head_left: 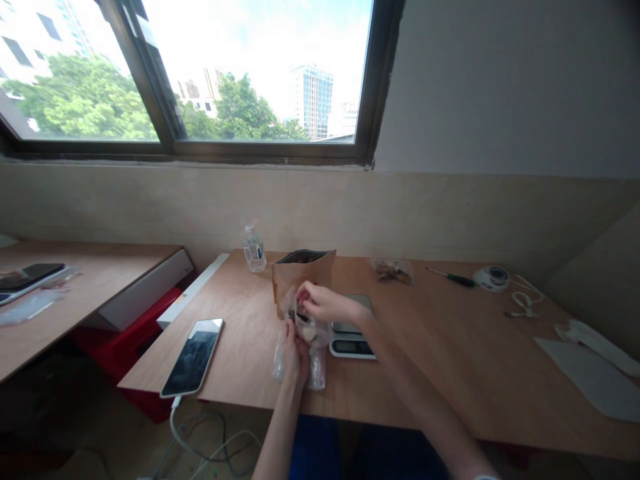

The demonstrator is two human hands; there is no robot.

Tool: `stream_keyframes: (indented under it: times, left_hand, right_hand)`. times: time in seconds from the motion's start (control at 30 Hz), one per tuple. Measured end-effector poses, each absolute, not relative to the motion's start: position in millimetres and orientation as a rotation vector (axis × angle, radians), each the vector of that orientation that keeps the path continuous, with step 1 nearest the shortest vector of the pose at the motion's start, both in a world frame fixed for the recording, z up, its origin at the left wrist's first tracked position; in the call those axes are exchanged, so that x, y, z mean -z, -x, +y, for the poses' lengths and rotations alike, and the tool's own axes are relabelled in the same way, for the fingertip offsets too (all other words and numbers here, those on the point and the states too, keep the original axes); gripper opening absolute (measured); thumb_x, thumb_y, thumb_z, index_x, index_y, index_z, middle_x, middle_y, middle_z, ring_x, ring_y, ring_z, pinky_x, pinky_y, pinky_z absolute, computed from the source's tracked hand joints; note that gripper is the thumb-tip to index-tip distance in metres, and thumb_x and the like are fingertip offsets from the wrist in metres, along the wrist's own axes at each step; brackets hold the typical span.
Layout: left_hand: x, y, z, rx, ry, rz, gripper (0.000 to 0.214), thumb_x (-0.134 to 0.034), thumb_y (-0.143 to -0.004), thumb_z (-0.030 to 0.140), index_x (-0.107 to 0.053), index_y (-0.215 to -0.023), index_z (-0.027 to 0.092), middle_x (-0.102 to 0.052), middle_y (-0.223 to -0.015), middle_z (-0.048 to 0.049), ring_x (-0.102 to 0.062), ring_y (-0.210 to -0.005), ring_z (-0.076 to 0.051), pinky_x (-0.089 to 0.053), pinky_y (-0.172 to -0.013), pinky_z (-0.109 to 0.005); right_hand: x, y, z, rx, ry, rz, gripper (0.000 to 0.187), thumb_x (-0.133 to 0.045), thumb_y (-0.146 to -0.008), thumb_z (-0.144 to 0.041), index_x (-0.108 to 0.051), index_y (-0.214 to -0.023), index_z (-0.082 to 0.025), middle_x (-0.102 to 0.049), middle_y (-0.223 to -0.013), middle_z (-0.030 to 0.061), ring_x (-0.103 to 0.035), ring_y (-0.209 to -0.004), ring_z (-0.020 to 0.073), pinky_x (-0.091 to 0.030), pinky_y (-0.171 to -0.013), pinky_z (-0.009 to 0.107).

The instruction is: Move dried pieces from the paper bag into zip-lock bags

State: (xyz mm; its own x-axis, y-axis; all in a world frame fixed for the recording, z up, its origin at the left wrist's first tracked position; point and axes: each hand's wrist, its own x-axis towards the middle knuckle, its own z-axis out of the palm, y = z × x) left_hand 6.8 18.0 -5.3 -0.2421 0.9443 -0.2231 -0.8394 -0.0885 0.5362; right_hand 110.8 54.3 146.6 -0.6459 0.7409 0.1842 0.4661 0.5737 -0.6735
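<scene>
We see a crumpled clear plastic bag (316, 372) with dark contents on the worktop (450, 353), just beside a digital scale (351, 347) and before a kraft paper bag (305, 272). The left hand (295, 355) and right hand (325, 301), fingers curled, both grip its upper part.

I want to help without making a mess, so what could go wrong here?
The clear plastic bag is held up by the left hand and right hand, so dark bits inside might spill if it slips. It also sits close to the digital kitchen scale, so touching it could spoil the reading. The open brown paper bag stands right behind the hands and might tip if bumped.
</scene>
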Motion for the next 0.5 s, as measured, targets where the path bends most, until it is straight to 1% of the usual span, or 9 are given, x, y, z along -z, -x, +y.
stream_keyframes:
  times: [0.1,0.17,0.23,0.3,0.37,0.5]
  left_hand:
    - [4.4,-5.8,16.0,-1.706,-0.221,0.659,0.018,-0.062,-0.081,0.024,-0.066,-0.098,0.020,-0.069,-0.101,-0.0045,-0.065,-0.094,-0.014,-0.050,-0.083,-0.024]
    - [5.3,-4.9,15.0,-1.702,-0.217,0.669,0.015,-0.064,-0.078,0.020,-0.066,-0.094,0.019,-0.070,-0.097,-0.0036,-0.066,-0.089,-0.013,-0.050,-0.081,-0.023]
    - [6.9,-4.1,14.3,-1.698,-0.214,0.684,0.014,-0.066,-0.075,0.016,-0.066,-0.089,0.019,-0.071,-0.091,-0.0019,-0.066,-0.083,-0.011,-0.050,-0.079,-0.021]
    - [8.6,-3.7,13.7,-1.700,-0.214,0.690,0.014,-0.068,-0.073,0.014,-0.066,-0.086,0.019,-0.070,-0.086,-0.0001,-0.066,-0.077,-0.010,-0.050,-0.077,-0.019]
    - [9.5,-3.8,13.2,-1.703,-0.223,0.682,0.016,-0.070,-0.071,0.015,-0.065,-0.086,0.020,-0.070,-0.084,0.0011,-0.066,-0.074,-0.009,-0.049,-0.075,-0.019]
    - [8.7,-4.5,13.7,-1.700,-0.263,0.653,0.020,-0.071,-0.070,0.020,-0.064,-0.089,0.020,-0.069,-0.089,0.0009,-0.066,-0.078,-0.010,-0.049,-0.077,-0.021]
  right_hand:
    - [-128.1,-106.2,47.8,-0.760,1.068,-2.415,0.014,-0.046,-0.082,-0.011,-0.052,-0.094,-0.016,-0.064,-0.093,0.0098,-0.061,-0.084,0.0204,-0.047,-0.076,0.031]
    - [-117.7,-105.1,45.2,-0.722,1.051,-2.397,0.020,-0.052,-0.081,-0.013,-0.052,-0.101,-0.015,-0.062,-0.105,0.0123,-0.059,-0.097,0.0232,-0.045,-0.085,0.033]
    - [-109.6,-106.0,44.4,-0.723,1.029,-2.384,0.030,-0.059,-0.079,-0.016,-0.050,-0.107,-0.014,-0.059,-0.112,0.0141,-0.057,-0.104,0.0252,-0.044,-0.090,0.035]
    - [-103.6,-107.8,45.3,-0.793,0.989,-2.356,0.031,-0.060,-0.079,-0.017,-0.051,-0.109,-0.014,-0.060,-0.112,0.0134,-0.058,-0.103,0.0246,-0.045,-0.089,0.034]
    - [-98.9,-109.8,47.2,-0.884,0.927,-2.303,0.029,-0.060,-0.079,-0.016,-0.054,-0.107,-0.016,-0.063,-0.109,0.0095,-0.060,-0.098,0.0220,-0.046,-0.085,0.031]
    - [-93.9,-114.6,51.0,-0.968,0.930,-2.197,0.018,-0.058,-0.078,-0.012,-0.062,-0.095,-0.017,-0.068,-0.097,0.0045,-0.063,-0.085,0.0187,-0.048,-0.075,0.027]
